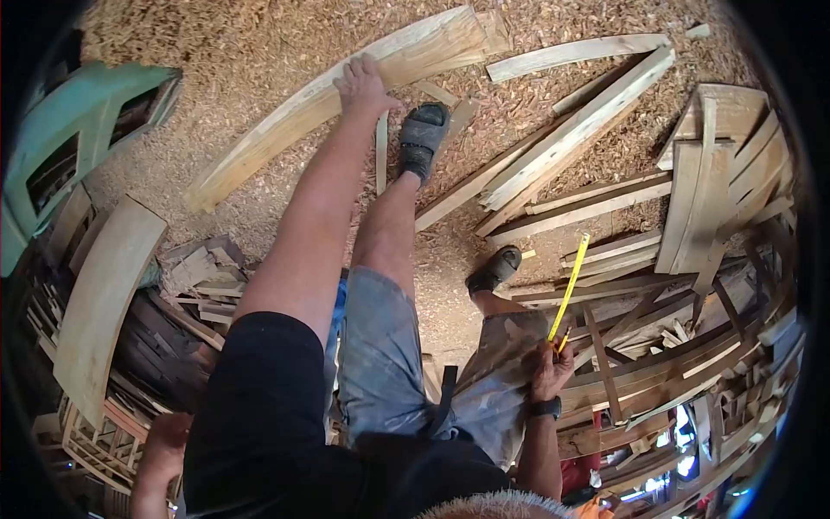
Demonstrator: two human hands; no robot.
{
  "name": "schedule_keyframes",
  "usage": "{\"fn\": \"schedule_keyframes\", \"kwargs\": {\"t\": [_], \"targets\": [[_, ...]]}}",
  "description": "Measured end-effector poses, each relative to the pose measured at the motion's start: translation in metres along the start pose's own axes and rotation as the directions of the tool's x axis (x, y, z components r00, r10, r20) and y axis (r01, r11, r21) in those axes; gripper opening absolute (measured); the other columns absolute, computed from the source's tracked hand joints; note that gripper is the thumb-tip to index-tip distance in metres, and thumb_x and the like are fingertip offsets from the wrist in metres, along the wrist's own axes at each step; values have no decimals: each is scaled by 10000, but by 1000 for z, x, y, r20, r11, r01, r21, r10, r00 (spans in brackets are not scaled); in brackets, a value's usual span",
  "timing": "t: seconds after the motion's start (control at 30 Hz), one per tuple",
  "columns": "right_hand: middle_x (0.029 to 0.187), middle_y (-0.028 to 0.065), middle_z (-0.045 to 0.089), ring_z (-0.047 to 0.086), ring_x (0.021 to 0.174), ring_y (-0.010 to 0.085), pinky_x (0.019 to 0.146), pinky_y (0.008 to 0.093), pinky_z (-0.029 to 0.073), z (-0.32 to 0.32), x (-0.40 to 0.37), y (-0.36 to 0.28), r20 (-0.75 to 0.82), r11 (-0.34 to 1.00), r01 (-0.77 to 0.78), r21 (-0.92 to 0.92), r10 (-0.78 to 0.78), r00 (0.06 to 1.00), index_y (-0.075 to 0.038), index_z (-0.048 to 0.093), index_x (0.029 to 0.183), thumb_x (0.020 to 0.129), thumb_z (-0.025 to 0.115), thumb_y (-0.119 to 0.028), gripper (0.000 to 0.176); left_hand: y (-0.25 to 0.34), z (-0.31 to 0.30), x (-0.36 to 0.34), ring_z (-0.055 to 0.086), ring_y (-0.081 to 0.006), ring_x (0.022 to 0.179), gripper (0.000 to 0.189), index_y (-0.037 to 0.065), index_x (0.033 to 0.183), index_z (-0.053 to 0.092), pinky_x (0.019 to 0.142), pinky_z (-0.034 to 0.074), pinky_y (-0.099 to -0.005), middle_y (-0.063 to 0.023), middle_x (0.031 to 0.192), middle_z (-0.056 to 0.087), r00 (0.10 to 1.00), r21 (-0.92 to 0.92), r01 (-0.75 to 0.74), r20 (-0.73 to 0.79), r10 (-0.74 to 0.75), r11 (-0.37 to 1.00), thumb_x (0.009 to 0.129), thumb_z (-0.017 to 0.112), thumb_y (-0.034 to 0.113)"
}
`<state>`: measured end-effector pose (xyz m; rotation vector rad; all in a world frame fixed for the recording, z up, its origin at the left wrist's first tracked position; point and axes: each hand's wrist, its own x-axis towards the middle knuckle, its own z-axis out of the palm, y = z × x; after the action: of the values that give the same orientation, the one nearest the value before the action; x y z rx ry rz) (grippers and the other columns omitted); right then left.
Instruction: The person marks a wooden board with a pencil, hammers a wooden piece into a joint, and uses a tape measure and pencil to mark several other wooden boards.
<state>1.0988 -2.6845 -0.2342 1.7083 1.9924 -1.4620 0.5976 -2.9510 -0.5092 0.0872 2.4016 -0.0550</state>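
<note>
My left hand (363, 88) reaches far forward and rests on a long, curved wooden plank (277, 134) lying on the ground. Its fingers are spread over the plank's upper face, not wrapped round it. Lower right, my right hand (552, 374), with a dark watch on the wrist, is closed round a yellow tape measure (567, 294). The blade sticks up and forward from the fist, bending slightly. A thin yellow stick, perhaps a pencil (565, 339), also pokes out of that hand. The tape's case is hidden by my fingers.
My sandalled foot (424, 138) stands beside the plank, the other foot (494, 270) further right. Long boards (579, 130) and stacked timber (683, 372) lie on the right. A wide board (108, 303) and green structure (73, 130) are left. A person's arm (160, 458) shows lower left.
</note>
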Motion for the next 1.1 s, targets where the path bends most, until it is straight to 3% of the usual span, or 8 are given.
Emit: {"fn": "schedule_keyframes", "kwargs": {"t": [0.27, 0.43, 0.67, 0.7, 0.77, 0.83, 0.93, 1.1], "targets": [[789, -52, 624, 502, 680, 24, 614, 210, 401, 1, -2, -16, 16, 991, -133, -24, 133, 991, -92, 648, 927, 936, 776, -132, 135, -37, 44, 51, 186, -429, 1564, 1462, 69, 1641, 70, 1139, 246, -768, -257, 1677, 194, 989, 199, -42, -134, 70, 979, 588, 978, 520], [804, -55, 635, 513, 692, 28, 629, 206, 404, 2, -1, -19, 23, 982, -174, -70, 176, 984, -86, 661, 946, 933, 783, -135, 133, -46, 39, 61, 424, -442, 1405, 1334, 59, 1581, 192, 1096, 367, -674, -244, 1482, 431, 981, 165, -118, -134, 141, 979, 576, 974, 456], [782, -26, 616, 537, 730, 67, 685, 256, 446, 2, -1, -37, -4, 976, -212, -37, 212, 977, -59, 666, 947, 935, 775, -166, 153, -37, -6, 52, 479, -451, 1349, 1268, 47, 1555, 228, 1110, 409, -583, -266, 1434, 463, 968, 153, -245, -19, 250, 957, 584, 935, 451], [782, -26, 616, 537, 730, 67, 685, 256, 446, 3, 3, -46, -2, 977, -211, -26, 211, 977, -59, 666, 947, 935, 775, -166, 153, -34, -15, 54, 478, -452, 1356, 1265, 44, 1570, 217, 1134, 404, -550, -281, 1450, 456, 943, 115, -331, 87, 322, 937, 600, 922, 448], [759, 4, 589, 514, 715, 104, 660, 287, 440, 4, 13, -68, 17, 961, 21, -277, -17, 1000, -34, 637, 920, 928, 770, -216, 226, -21, -36, 56, 478, -452, 1364, 1263, 41, 1586, 207, 1158, 399, -516, -296, 1467, 449, 895, 79, -424, 185, 405, 902, 617, 908, 444], [727, 23, 554, 479, 686, 112, 624, 304, 427, 11, 25, -89, 15, 941, 28, -338, -24, 1000, -19, 609, 880, 935, 743, -223, 250, -8, -54, 47, 450, -431, 1416, 1272, 40, 1634, 154, 1219, 357, -448, -320, 1542, 402, 731, -72, -627, 290, 618, 776, 660, 873, 427], [672, 27, 517, 449, 642, 107, 590, 306, 416, 36, 45, -140, -19, 964, 153, -217, -160, 987, -22, 607, 840, 937, 733, -202, 240, 22, -78, 13, 407, -393, 1469, 1221, 60, 1659, 139, 1257, 305, -422, -291, 1609, 358, 670, -223, -680, 199, 716, 698, 709, 831, 392], [643, 68, 538, 481, 606, 117, 585, 314, 452, 39, 54, -186, -70, 922, 213, -324, -248, 966, -20, 693, 926, 902, 751, -190, 181, 95, -141, -58, 421, -343, 1468, 1070, 86, 1649, 247, 1254, 299, -390, -237, 1618, 386, 571, -483, -671, 147, 808, 562, 749, 769, 338]]}}
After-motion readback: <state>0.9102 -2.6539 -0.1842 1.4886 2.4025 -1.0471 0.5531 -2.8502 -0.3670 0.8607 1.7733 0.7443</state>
